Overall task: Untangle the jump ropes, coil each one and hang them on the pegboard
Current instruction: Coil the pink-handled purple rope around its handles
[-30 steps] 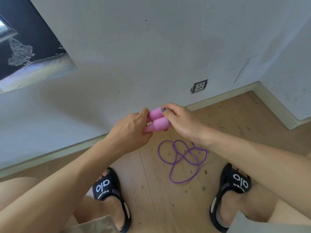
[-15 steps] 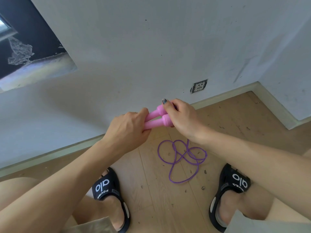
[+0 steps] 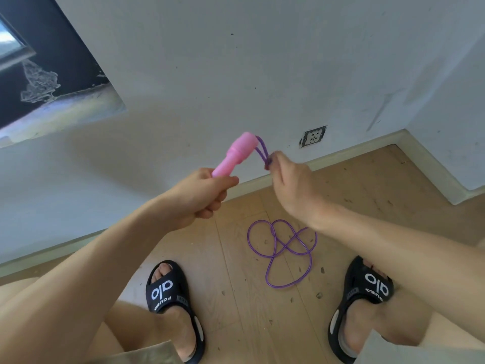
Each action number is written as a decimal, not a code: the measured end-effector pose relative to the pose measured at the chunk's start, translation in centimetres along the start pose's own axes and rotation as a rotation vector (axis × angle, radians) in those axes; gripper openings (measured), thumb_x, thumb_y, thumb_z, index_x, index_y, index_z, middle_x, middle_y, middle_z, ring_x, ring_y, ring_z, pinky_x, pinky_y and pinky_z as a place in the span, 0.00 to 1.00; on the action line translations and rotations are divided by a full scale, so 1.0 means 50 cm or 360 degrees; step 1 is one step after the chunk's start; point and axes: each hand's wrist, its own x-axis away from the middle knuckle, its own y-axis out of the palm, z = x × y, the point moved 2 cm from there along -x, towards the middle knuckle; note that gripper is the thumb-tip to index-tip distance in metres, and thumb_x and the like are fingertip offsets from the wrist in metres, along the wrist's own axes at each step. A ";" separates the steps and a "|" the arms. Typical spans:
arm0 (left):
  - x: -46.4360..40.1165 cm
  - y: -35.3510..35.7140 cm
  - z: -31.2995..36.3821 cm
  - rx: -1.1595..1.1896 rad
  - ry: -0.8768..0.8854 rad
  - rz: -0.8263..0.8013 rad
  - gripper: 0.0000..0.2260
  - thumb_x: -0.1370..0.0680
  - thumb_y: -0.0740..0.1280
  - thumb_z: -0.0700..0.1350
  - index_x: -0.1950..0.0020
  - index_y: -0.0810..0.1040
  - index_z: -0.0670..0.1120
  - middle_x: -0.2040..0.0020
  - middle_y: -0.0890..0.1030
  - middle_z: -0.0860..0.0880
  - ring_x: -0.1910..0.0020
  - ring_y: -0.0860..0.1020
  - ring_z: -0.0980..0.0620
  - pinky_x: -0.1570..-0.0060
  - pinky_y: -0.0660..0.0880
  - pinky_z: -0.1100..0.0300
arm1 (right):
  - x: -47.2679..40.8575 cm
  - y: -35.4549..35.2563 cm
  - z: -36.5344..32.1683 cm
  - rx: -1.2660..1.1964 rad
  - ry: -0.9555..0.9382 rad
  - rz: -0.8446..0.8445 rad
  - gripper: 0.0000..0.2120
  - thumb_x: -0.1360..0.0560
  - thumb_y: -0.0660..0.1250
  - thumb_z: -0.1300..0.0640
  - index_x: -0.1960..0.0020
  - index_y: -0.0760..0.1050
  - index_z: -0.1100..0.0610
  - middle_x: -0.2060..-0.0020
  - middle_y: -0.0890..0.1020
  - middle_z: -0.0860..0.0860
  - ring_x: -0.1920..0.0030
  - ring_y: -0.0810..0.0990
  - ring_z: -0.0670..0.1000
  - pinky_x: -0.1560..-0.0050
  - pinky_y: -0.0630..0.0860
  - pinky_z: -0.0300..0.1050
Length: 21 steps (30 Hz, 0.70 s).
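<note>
My left hand [image 3: 199, 197] grips the pink jump rope handles [image 3: 235, 155], which point up and to the right in front of the wall. Two short strands of purple cord [image 3: 262, 151] leave the top of the handles. My right hand [image 3: 291, 185] pinches those strands just right of the handles. The rest of the purple rope [image 3: 282, 252] lies in loose, crossing loops on the wooden floor between my feet. No pegboard is in view.
I sit close to a white wall with a skirting board [image 3: 354, 151] and a wall socket [image 3: 313, 136]. My black sandals [image 3: 172, 298] [image 3: 364, 292] flank the rope. A dark window recess [image 3: 39, 74] is at the upper left. Small debris dots the floor.
My left hand has tilted the handles upward. My right hand has let go of the handles and slid right, and now pinches the cord at their top.
</note>
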 end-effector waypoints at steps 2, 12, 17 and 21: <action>-0.009 0.002 -0.008 -0.0048 -0.0023 0.0053 0.06 0.19 0.65 0.46 0.51 0.72 0.45 0.68 0.68 0.51 0.74 0.63 0.56 0.76 0.58 0.63 | 0.011 0.024 -0.004 0.0510 -0.0201 -0.0095 0.10 0.16 0.52 0.54 0.47 0.71 0.57 0.72 0.73 0.52 0.72 0.73 0.57 0.72 0.65 0.46; -0.052 0.040 -0.072 -0.1264 0.0125 0.0324 0.09 0.20 0.61 0.47 0.57 0.73 0.44 0.62 0.78 0.46 0.64 0.77 0.44 0.67 0.70 0.57 | 0.060 0.011 -0.070 0.1307 -0.0630 -0.0916 0.08 0.25 0.58 0.67 0.52 0.71 0.56 0.61 0.77 0.52 0.62 0.75 0.57 0.73 0.53 0.46; -0.037 0.070 -0.098 -0.1900 0.0453 0.0387 0.07 0.18 0.59 0.49 0.53 0.66 0.47 0.53 0.81 0.44 0.53 0.81 0.40 0.62 0.73 0.53 | 0.057 0.000 -0.069 0.0857 -0.0451 -0.1039 0.14 0.17 0.54 0.51 0.47 0.79 0.50 0.59 0.74 0.49 0.56 0.72 0.53 0.59 0.63 0.45; -0.024 0.104 -0.117 -0.2389 0.0620 0.0255 0.12 0.17 0.55 0.49 0.38 0.71 0.45 0.47 0.80 0.45 0.52 0.82 0.42 0.64 0.70 0.54 | 0.028 -0.013 -0.076 0.0349 -0.0298 -0.1096 0.15 0.19 0.58 0.48 0.58 0.78 0.51 0.68 0.77 0.44 0.63 0.76 0.44 0.63 0.70 0.41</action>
